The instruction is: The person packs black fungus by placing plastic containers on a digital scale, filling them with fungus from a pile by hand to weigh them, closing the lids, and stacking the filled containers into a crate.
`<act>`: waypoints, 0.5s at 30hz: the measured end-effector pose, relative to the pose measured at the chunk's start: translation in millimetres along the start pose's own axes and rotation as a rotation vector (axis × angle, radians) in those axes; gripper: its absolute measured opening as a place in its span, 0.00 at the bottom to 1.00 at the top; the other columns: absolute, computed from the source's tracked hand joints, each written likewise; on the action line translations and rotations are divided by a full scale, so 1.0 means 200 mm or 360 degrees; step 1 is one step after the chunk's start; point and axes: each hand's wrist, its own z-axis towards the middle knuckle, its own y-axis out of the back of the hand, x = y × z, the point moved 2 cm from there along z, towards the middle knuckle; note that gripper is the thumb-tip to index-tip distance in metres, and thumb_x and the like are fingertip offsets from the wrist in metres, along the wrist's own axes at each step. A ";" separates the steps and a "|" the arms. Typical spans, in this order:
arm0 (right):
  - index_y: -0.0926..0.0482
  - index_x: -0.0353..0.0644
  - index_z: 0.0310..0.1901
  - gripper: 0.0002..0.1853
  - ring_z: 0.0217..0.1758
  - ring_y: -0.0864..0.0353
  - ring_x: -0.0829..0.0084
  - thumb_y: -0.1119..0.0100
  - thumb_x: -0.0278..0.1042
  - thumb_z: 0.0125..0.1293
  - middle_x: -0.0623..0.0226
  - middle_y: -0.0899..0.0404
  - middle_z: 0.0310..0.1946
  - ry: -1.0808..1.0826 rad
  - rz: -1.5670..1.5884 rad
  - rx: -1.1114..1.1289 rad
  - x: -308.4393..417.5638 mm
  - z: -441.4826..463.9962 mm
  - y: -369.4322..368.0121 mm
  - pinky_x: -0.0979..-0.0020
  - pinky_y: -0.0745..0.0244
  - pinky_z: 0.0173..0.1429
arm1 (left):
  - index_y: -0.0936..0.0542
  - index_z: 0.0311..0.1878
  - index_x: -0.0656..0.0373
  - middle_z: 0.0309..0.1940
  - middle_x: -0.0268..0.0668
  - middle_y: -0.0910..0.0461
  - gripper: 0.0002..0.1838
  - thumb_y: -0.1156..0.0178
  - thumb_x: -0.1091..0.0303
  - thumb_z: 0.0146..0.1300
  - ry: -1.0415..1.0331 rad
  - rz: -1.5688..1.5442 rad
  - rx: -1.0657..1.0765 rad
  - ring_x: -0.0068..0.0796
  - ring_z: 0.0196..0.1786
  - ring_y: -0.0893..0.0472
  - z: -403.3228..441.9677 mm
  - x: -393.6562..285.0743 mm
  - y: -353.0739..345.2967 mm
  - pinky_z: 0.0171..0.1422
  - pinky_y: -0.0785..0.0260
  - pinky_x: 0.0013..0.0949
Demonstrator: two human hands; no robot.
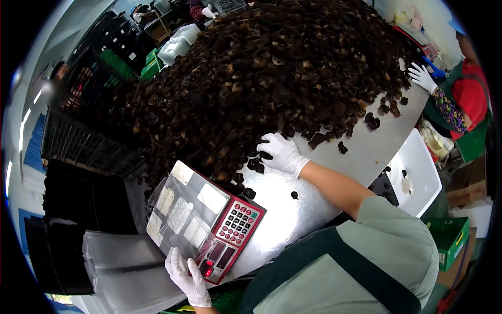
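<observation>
A large heap of dark brown wood ear mushrooms [246,78] covers most of the metal table [324,157]. At its near edge, my right hand [284,155] wears a white glove, fingers curled around a few dark mushroom pieces. Loose pieces [249,193] lie just beside it. A red scale [238,225] with keypad and lit display sits in front of me. Clear plastic film [180,212] lies over its pan, with several pale labels or papers showing. My gloved left hand [188,277] is at the scale's lower corner by the film, thumb and fingers apart.
Clear plastic bags [125,267] are stacked left of the scale, beside black crates [83,141]. A white bin [418,172] stands at right, above a green crate [448,238]. Across the table's right side, a co-worker's gloved hand [422,78] is by the heap.
</observation>
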 end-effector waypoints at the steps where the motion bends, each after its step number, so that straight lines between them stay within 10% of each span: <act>1: 0.14 0.58 0.47 0.13 0.59 0.22 0.63 0.30 0.43 0.59 0.69 0.24 0.57 0.0008 0.0012 -0.0044 -0.02 0.00 0.00 0.59 0.15 0.54 | 0.28 0.70 0.67 0.64 0.54 0.28 0.25 0.41 0.68 0.74 0.0001 0.0025 0.0002 0.51 0.69 0.28 0.00 0.00 0.01 0.74 0.35 0.47; 6: 0.13 0.51 0.46 0.11 0.41 0.15 0.68 0.32 0.33 0.61 0.69 0.16 0.41 -0.0022 0.0718 -0.0411 0.02 0.03 0.12 0.69 0.18 0.45 | 0.24 0.67 0.66 0.66 0.54 0.27 0.26 0.38 0.59 0.72 -0.0036 0.0189 0.0000 0.54 0.72 0.30 0.03 0.03 0.07 0.76 0.38 0.51; 7: 0.15 0.47 0.48 0.11 0.31 0.18 0.78 0.34 0.35 0.66 0.71 0.15 0.37 -0.0708 0.1611 0.0200 0.04 0.05 0.14 0.75 0.24 0.32 | 0.23 0.66 0.65 0.67 0.54 0.28 0.27 0.37 0.57 0.71 -0.0036 0.0257 0.0029 0.55 0.73 0.31 0.02 0.03 0.06 0.77 0.40 0.51; 11: 0.18 0.48 0.49 0.07 0.31 0.16 0.80 0.42 0.30 0.73 0.68 0.13 0.37 -0.1061 0.2725 0.0625 0.26 0.10 0.26 0.78 0.27 0.23 | 0.20 0.64 0.65 0.67 0.55 0.27 0.27 0.33 0.64 0.63 -0.0031 0.0260 0.0149 0.58 0.73 0.31 0.03 -0.02 0.00 0.78 0.41 0.52; 15: 0.20 0.45 0.52 0.09 0.32 0.14 0.79 0.41 0.31 0.73 0.67 0.13 0.38 -0.0734 0.2861 0.0929 0.52 0.17 0.26 0.79 0.24 0.24 | 0.21 0.64 0.64 0.67 0.53 0.25 0.29 0.30 0.66 0.59 -0.0085 0.0299 0.0179 0.58 0.72 0.29 0.04 -0.11 -0.02 0.79 0.41 0.53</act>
